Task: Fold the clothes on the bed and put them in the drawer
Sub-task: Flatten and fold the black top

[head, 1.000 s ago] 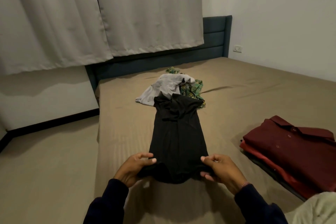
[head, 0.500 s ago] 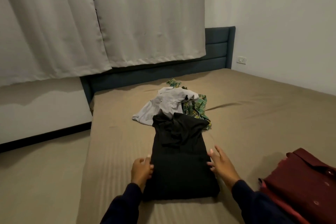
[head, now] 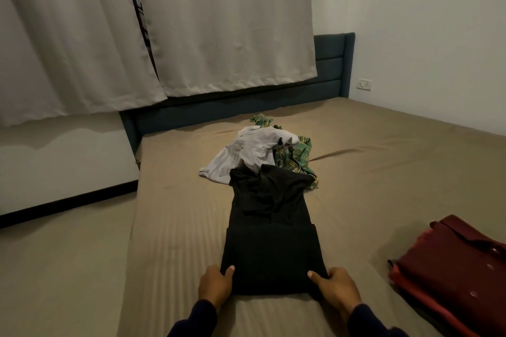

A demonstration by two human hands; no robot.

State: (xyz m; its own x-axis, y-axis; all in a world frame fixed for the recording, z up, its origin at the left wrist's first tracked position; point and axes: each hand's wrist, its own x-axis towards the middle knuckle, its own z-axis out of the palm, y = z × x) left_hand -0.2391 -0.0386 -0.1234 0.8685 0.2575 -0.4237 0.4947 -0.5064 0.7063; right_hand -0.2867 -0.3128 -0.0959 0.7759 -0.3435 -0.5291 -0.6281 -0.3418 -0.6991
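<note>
My left hand (head: pixel 215 283) pinches the near left corner of the black garment (head: pixel 271 238), thumb on top; my right hand (head: pixel 335 288) grips the near right corner the same way. The garment lies lengthwise on the bed (head: pixel 178 227), its near part doubled over, its far end crumpled against a pale grey garment (head: pixel 246 154) and a green checked one (head: pixel 297 156). Folded dark red shirts (head: pixel 460 265) are stacked at my right. The sheet is tan, faintly striped. Beyond stand a dark blue headboard (head: pixel 332 68), pale curtains (head: pixel 224 22), a white wall with a socket (head: pixel 364 84), and tan floor (head: pixel 60 262) on the left.
</note>
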